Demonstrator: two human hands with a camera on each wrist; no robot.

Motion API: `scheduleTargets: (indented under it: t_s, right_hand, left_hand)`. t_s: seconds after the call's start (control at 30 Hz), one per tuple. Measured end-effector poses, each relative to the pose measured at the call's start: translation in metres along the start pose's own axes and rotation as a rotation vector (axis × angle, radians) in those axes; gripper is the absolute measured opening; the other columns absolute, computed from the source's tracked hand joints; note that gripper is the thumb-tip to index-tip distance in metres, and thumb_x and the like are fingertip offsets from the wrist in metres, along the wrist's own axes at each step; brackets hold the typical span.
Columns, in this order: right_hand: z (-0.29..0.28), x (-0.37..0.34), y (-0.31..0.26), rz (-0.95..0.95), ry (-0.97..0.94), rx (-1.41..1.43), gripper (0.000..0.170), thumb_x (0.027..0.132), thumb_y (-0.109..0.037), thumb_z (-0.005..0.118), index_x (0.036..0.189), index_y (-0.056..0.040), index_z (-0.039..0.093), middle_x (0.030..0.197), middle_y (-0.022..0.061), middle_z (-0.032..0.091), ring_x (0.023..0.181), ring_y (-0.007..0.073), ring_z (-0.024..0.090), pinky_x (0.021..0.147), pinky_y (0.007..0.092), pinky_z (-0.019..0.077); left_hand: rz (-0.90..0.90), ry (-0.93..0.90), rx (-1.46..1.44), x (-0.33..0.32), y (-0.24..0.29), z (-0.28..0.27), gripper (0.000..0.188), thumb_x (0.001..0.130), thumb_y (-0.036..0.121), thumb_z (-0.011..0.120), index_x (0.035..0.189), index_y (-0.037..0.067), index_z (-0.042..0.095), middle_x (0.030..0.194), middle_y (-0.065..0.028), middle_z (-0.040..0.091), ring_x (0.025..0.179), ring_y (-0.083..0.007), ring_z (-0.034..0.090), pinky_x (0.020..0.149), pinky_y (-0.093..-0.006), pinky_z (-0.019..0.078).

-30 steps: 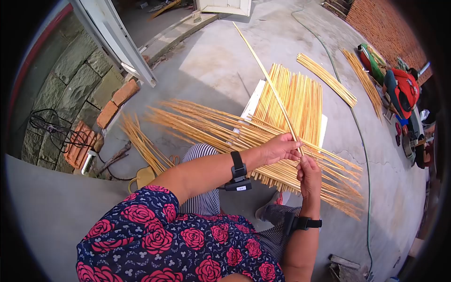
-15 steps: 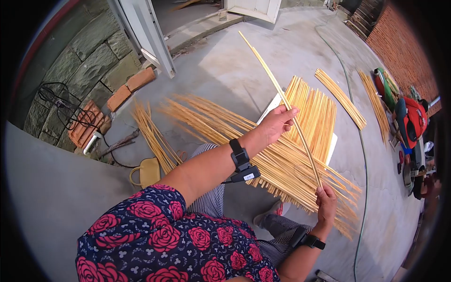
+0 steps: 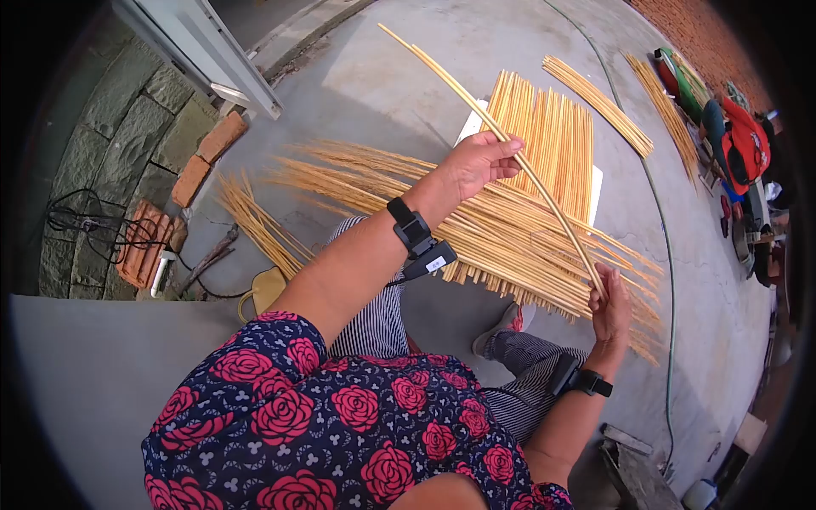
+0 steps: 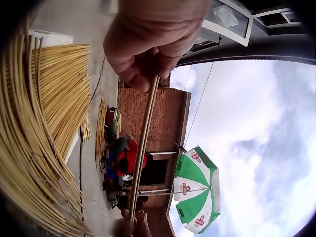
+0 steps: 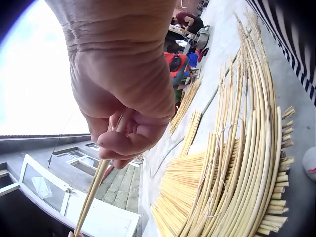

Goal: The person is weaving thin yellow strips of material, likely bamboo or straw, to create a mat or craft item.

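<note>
Two long, pale yellow dry stalks (image 3: 463,92), lying side by side, slant across the head view from upper left to lower right. Partway along them, my left hand (image 3: 486,166) pinches the pair between thumb and fingers. At their lower right end my right hand (image 3: 610,306) grips them; in the right wrist view its fingers (image 5: 126,143) curl round the stalks. Below the hands lies a loose layer of long stalks with feathery tips (image 3: 408,208). It crosses over a flat row of straight cut stalks (image 3: 544,136) on a white board (image 3: 597,197).
Smaller stalk bundles (image 3: 599,106) lie on the concrete to the right, near a green hose (image 3: 659,195). Another bundle (image 3: 255,225) and a yellow bag (image 3: 269,289) are at left. Bricks (image 3: 208,157) line the stone wall. A red bag (image 3: 746,140) stands far right.
My hands were close together and have moved apart, the left up along the stalks, the right down to their lower end. The two stalks now show as a pair, bowed slightly.
</note>
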State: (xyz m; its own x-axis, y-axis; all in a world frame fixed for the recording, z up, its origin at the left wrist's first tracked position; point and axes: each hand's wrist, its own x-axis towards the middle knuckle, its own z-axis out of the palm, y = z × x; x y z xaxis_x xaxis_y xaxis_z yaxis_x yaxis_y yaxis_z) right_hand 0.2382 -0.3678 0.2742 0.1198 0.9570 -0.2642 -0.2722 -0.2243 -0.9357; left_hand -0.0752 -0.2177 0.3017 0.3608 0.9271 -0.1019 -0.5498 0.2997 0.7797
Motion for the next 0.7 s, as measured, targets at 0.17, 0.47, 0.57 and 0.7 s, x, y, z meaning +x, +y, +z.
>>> scheduleTargets:
  t_s: [0.17, 0.47, 0.57, 0.7]
  right_hand:
    - [0.017, -0.002, -0.011, 0.026, 0.185, 0.14, 0.049, 0.094, -0.042, 0.045, 0.105, 0.0034, 0.057, 0.081, 0.0076, 0.06, 0.07, 0.0136, 0.06, 0.064, 0.0242, 0.0555]
    - [0.008, 0.009, 0.001, -0.045, 0.373, 0.38, 0.037, 0.094, -0.033, 0.05, 0.099, 0.0026, 0.058, 0.087, 0.0113, 0.06, 0.078, 0.0192, 0.062, 0.073, 0.0314, 0.0555]
    - [0.0, 0.012, 0.002, -0.1, 0.46, 0.519, 0.03, 0.094, -0.027, 0.051, 0.095, 0.0022, 0.057, 0.085, 0.0118, 0.06, 0.078, 0.0201, 0.063, 0.073, 0.0332, 0.0556]
    - [-0.012, 0.018, 0.008, -0.125, 0.468, 0.606, 0.029, 0.094, -0.026, 0.05, 0.094, 0.0019, 0.057, 0.085, 0.0124, 0.061, 0.079, 0.0221, 0.063, 0.076, 0.0362, 0.0554]
  left_hand:
    - [-0.02, 0.041, 0.032, 0.004, -0.001, 0.002, 0.02, 0.086, 0.013, 0.063, 0.1, -0.001, 0.058, 0.089, -0.0064, 0.061, 0.079, -0.0138, 0.06, 0.073, -0.0248, 0.0533]
    - [0.013, -0.017, 0.026, 0.009, -0.002, 0.006, 0.023, 0.086, 0.01, 0.061, 0.105, -0.003, 0.056, 0.096, -0.0104, 0.059, 0.084, -0.0166, 0.06, 0.076, -0.0258, 0.0546]
    - [-0.051, -0.068, 0.036, 0.01, -0.003, 0.009, 0.022, 0.087, 0.008, 0.06, 0.106, -0.004, 0.055, 0.098, -0.0124, 0.059, 0.087, -0.0185, 0.061, 0.079, -0.0275, 0.0552]
    - [-0.043, -0.065, 0.032, 0.011, -0.008, 0.009, 0.022, 0.087, 0.007, 0.059, 0.106, -0.004, 0.054, 0.1, -0.0144, 0.06, 0.088, -0.0199, 0.062, 0.08, -0.0291, 0.0557]
